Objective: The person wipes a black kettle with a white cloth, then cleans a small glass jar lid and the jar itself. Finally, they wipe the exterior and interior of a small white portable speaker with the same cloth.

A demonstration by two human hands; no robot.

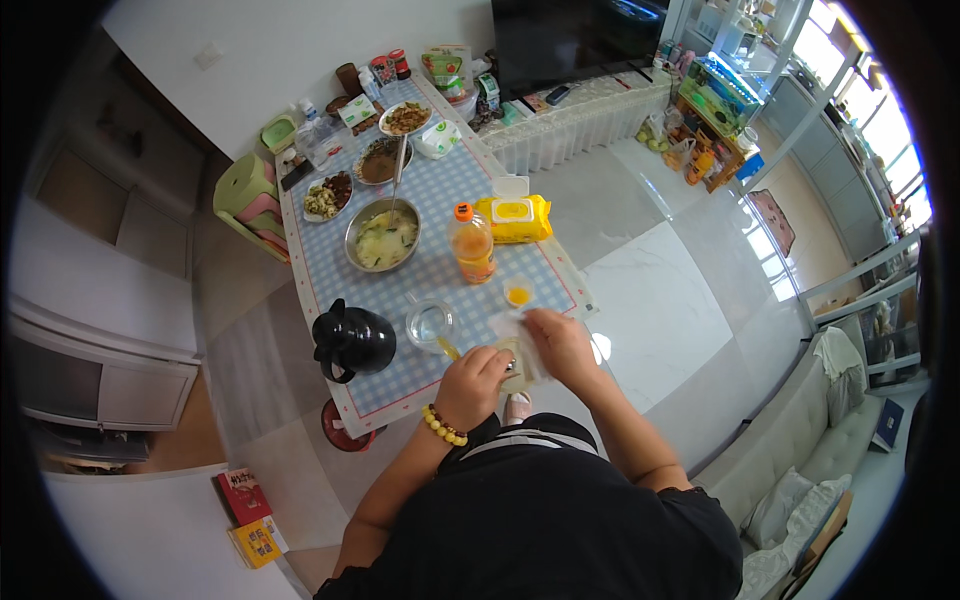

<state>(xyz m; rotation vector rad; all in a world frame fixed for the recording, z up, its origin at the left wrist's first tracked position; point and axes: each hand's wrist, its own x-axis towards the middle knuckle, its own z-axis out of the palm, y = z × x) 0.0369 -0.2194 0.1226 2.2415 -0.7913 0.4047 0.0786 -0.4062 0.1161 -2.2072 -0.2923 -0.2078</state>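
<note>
My left hand (474,379) is closed around a pale, see-through item (517,381), probably a glass vessel, near the table's front edge. Fingers hide much of its shape, and something shiny and metallic shows by the fingertips. A yellowish strip (448,348) sticks out beyond the left knuckles; I cannot tell whether it belongs to the held item. Pinched in my right hand (561,346) is a thin white wipe or tissue (507,324), against or just beside that item. Just beyond stands a small clear cup (517,293) with orange liquid. A clear glass mug (430,324) sits to the left.
On the checked tablecloth (427,217) stand an orange drink bottle (472,244), a yellow wipes pack (517,219) with its lid up, a black thermos jug (354,341) and a steel soup bowl (383,235) with a ladle. Several food dishes lie farther back. A sofa (787,390) is at right.
</note>
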